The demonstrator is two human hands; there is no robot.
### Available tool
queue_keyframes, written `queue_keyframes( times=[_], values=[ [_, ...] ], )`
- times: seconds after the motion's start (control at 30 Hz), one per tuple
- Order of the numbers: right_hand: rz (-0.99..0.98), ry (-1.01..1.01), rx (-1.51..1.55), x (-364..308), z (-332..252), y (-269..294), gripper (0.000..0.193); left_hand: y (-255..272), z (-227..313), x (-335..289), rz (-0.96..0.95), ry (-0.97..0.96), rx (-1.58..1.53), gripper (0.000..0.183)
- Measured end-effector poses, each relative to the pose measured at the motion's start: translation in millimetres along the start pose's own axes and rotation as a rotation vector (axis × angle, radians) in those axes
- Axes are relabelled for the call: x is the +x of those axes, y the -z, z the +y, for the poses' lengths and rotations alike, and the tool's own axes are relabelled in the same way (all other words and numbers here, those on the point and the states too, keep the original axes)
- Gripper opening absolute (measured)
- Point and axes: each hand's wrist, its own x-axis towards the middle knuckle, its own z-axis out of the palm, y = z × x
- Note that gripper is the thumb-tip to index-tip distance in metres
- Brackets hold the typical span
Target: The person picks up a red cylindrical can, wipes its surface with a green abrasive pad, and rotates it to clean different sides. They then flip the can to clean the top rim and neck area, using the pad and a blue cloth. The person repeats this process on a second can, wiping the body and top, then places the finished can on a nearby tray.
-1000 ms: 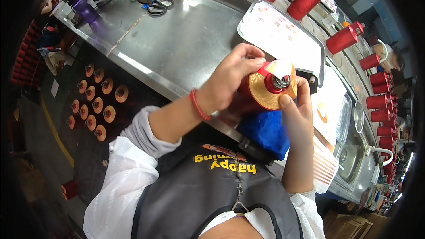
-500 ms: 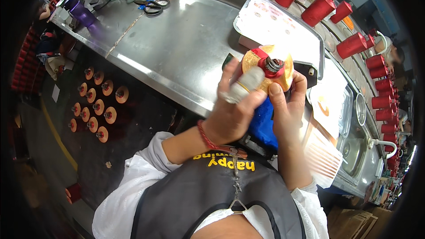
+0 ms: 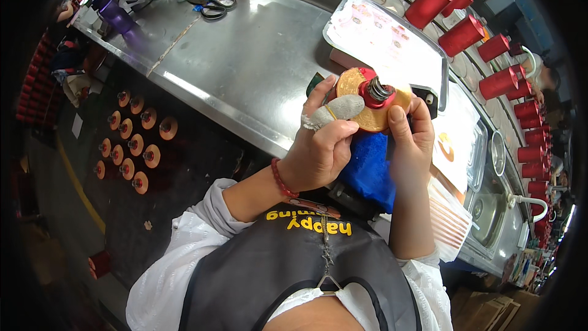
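Note:
Above the near edge of the steel table, a red bottle with a broad gold ring around its neck [image 3: 366,119] is held between both hands. Its dark threaded mouth points up toward me. My left hand [image 3: 321,153] is on the bottle's left side, a grey-white cloth sleeve [image 3: 348,108] covering one of its fingers, which lies across the gold ring. My right hand [image 3: 411,138] grips the right side, thumb on the ring and fingers around the edge. The bottle's lower body is mostly hidden by the hands and the ring.
A tray of printed sheets [image 3: 422,55] stands beyond the bottle. Red bottles [image 3: 460,35] line a slatted conveyor at right. Several gold-ringed bottles [image 3: 136,145] stand low at left. Scissors [image 3: 214,9], a purple cup [image 3: 115,17], a blue cloth [image 3: 370,168] and a sink [image 3: 488,214] are around.
My left hand's covered finger, blurred before, now shows sharply on the ring. The bottle and my right hand have shifted slightly right. The bottles along the conveyor have moved.

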Motion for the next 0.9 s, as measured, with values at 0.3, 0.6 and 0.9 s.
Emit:
queue_keyframes(
  times=[0.3,0.6,0.9],
  values=[
    [0.02,0.1,-0.102,-2,1,1,0.015,-9,28,5,-0.022,0.02,0.125,0.052],
    [-0.008,0.085,-0.245,-11,-11,-1,0.026,-12,29,6,-0.015,0.007,0.124,0.051],
    [-0.015,0.19,-0.328,-1,-8,9,0.021,-9,28,1,-0.01,-0.003,-0.009,0.046]
  ],
)
